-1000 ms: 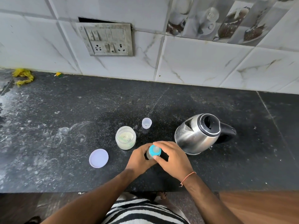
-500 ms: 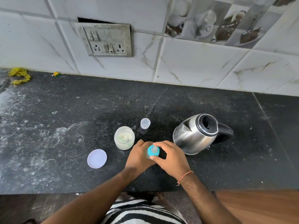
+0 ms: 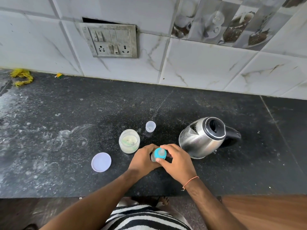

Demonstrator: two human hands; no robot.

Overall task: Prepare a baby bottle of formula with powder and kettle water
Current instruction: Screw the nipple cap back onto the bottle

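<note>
Head view, reading bottom of frame upward. Lower centre: both forearms reach in over the front edge of the dark counter (image 3: 232, 171). Left hand (image 3: 143, 159) wraps the body of the baby bottle (image 3: 153, 157), fingers curled round it; the bottle stands on the counter, mostly hidden by that hand. Right hand (image 3: 178, 161) is curled over the top, fingertips pinching the blue teat ring (image 3: 160, 153). Whether the ring is fully seated cannot be told.

Step in hand, judged: closing the bottle, screwing the ring down. Fill level not visible.

Left of the hands: a pale round lid (image 3: 101, 162) lies flat, apart from its jar. Just beyond the left hand: the open powder jar (image 3: 129, 141), pale powder inside. Beyond the jar: a small clear cup (image 3: 150, 126), upright. Right of centre: steel kettle (image 3: 201, 140), lid open, near the right hand but not touching.

Next move, judged: tighten the ring firmly while the left hand keeps the bottle from turning, then lift and shake. A loose ring would leak.
</note>
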